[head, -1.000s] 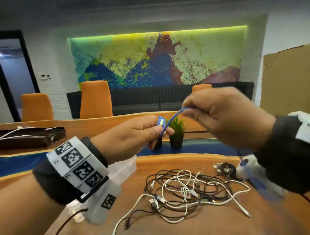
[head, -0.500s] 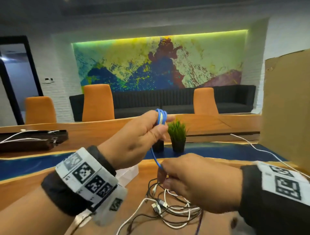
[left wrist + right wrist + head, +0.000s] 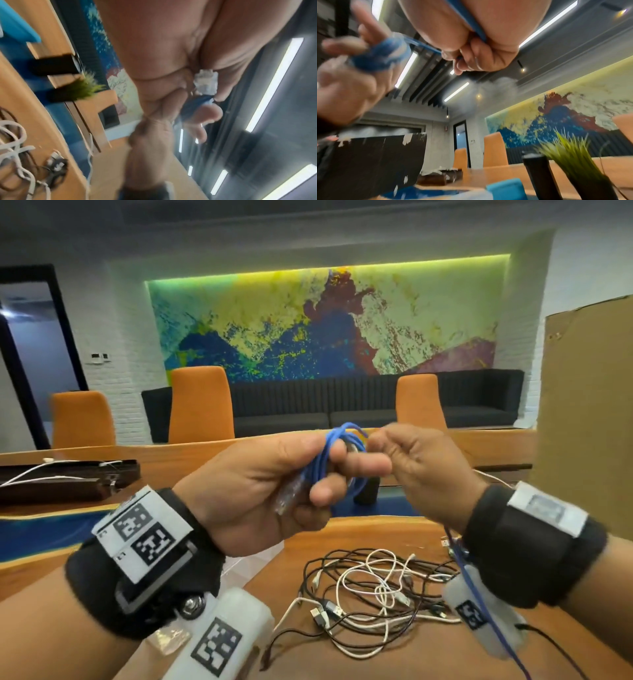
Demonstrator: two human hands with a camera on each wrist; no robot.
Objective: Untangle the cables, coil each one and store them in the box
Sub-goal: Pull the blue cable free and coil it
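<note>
Two hands are at work above the wooden table [image 3: 359,529], and I take each view in turn.

Head view: my left hand [image 3: 260,491] curls round a small coil of thin blue cable [image 3: 325,460], wound over its extended fingers, a clear plastic plug lying against the palm. My right hand [image 3: 421,470], just beside the coil, has its fingers bent round the free run of the same cable, which trails down past the right wrist. Below the coil on the table lies a tangled heap of black and white cables [image 3: 373,594]. A clear plastic box [image 3: 253,563] shows only in part behind the left wrist.

Left wrist view: blurred; the plug is pinched between thumb and fingers.

Right wrist view: the blue run passes through the closed right hand to the coil.

Judgement: winding is well advanced. To do it well, I should keep the plug pinned, feed with light, even tension, lay turns side by side, and watch that the trailing end does not drag the heap.
</note>
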